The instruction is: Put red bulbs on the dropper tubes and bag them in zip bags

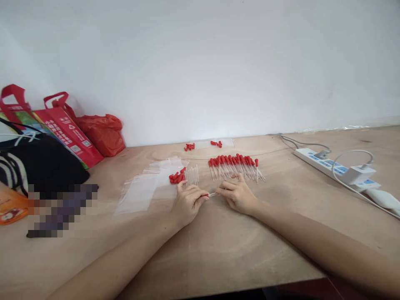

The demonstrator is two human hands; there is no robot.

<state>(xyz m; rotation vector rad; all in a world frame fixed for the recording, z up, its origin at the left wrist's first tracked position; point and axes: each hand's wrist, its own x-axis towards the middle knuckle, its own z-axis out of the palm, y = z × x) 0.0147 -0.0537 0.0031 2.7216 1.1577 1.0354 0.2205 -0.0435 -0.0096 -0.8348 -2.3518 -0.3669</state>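
Between my hands, low over the wooden table, is a thin clear dropper tube (212, 194) with a red rubber bulb at its left end. My left hand (189, 204) pinches the red bulb (206, 195), mostly hidden by the fingers. The fingertips of my right hand (239, 194) are closed on the tube's other end. Just beyond my left hand lie loose red bulbs (177, 177) and a row of bare clear tubes (192, 174). Behind my right hand, a row of droppers with red bulbs fitted (233, 162) lies side by side.
Clear zip bags (137, 192) overlap at left. More red bulbs (189, 146) lie with a bag near the wall. A power strip (321, 162) with a charger (358, 174) and cables is at right. Shopping bags (70, 135) and a black bag (43, 166) stand far left.
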